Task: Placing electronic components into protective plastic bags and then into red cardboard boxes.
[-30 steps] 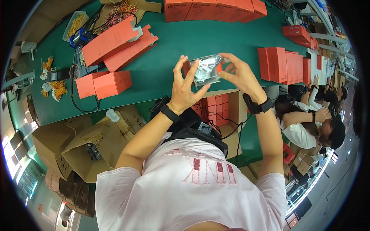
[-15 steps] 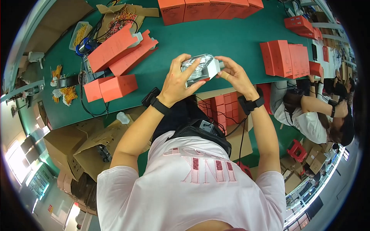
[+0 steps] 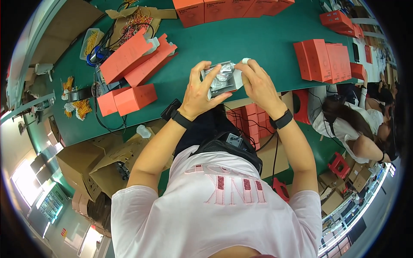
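My left hand (image 3: 198,91) is wrapped round a small open box (image 3: 237,81) with pale inner walls, held just above the table's near edge. Inside lies an item in crinkled clear plastic (image 3: 224,74), its kind hidden by the shine. My right hand (image 3: 259,84) is at the box's right end, fingers bent and drawn together at the plastic and the rim. A small white piece shows at its fingertips; what they pinch is not clear.
Orange boxes lie on the green table (image 3: 223,43): two long open ones (image 3: 148,64) at left, a group (image 3: 322,62) at right, a row (image 3: 228,13) at the far edge. Cables and wire bundles (image 3: 79,107) sit far left. Another person (image 3: 344,120) sits at right.
My right hand has moved from the flap at the box's right end up and inward over its rim, the fingers now closer together. My left hand keeps its hold on the box.
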`<state>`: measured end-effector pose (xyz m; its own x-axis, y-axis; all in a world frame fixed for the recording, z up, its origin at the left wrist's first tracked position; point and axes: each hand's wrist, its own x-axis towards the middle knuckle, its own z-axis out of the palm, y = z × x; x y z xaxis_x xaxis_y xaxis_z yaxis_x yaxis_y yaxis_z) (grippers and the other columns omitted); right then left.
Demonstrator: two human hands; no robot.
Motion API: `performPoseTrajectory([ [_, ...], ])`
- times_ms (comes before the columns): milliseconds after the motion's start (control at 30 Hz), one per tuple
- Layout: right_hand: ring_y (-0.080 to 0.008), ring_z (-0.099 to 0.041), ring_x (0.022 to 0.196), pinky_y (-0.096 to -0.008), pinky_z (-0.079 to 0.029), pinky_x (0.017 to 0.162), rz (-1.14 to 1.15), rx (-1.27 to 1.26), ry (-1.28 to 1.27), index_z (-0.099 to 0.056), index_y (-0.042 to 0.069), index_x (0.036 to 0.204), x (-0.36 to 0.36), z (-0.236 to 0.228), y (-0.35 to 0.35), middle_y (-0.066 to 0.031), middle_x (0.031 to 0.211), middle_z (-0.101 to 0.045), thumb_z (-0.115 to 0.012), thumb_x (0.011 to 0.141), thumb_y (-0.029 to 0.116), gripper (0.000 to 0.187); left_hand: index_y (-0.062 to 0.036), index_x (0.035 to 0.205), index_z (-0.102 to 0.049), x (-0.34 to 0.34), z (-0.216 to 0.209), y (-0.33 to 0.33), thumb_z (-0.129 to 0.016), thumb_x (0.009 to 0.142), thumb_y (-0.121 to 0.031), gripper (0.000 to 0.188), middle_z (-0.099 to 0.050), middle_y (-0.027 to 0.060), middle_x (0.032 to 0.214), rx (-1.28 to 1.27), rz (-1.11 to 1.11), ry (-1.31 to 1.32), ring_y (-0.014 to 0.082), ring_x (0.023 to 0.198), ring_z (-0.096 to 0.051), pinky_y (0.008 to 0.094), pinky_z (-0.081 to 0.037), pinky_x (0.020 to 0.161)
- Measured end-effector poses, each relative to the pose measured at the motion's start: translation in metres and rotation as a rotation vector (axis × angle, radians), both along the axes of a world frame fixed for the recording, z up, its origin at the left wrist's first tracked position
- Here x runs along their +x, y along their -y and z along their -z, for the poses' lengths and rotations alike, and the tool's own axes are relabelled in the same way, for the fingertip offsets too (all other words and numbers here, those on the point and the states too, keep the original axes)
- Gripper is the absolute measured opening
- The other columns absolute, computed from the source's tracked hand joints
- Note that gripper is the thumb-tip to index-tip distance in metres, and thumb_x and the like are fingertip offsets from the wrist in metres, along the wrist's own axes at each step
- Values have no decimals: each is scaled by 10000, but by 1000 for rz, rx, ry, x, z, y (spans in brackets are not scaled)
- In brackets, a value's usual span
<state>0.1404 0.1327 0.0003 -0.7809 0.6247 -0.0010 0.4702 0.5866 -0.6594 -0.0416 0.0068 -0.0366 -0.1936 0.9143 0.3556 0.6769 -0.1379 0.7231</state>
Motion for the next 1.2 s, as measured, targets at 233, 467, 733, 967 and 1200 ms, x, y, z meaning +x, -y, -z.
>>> performPoseTrajectory([
  [233,-367,-560,1170,-452,-430,1021,-19,64,68,-672,58,1134,-8,-6,8,-182,1261,-582,-610,955,186,229,-54,1340,-538,5,5,0,-927,630,-271,838,-416,198,1311,23,-37,96,376,1188,-517,452,-511,964],
  [467,-366,-574,1173,-442,-433,1024,79,0,197,-714,36,1038,-16,-11,-5,-209,1240,-610,-662,926,217,219,-103,1255,-609,11,13,-3,-924,629,-281,723,-415,201,1332,22,-22,147,385,1216,-487,449,-505,964],
  [733,-351,-630,1111,-474,-442,1022,66,-52,131,-733,18,972,-13,7,-12,-196,1172,-672,-698,893,218,218,-144,1247,-647,-1,-9,-15,-885,661,-333,659,-459,193,1323,-95,113,-53,385,1173,-509,444,-523,916],
  [967,-367,-576,1188,-556,-343,1106,216,117,152,-707,54,1027,-2,5,11,-177,1190,-660,-752,849,295,302,-136,1318,-598,-2,-22,-16,-849,696,-379,714,-471,201,1307,-327,110,-91,388,1172,-516,439,-531,906],
  [1200,-357,-491,1286,-557,-328,1126,-143,175,235,-705,85,1039,15,-20,-3,-178,1425,-495,-739,852,235,242,-87,1324,-567,-3,-15,-20,-855,699,-390,752,-458,214,1348,-190,152,-108,411,1181,-512,458,-472,1003],
])
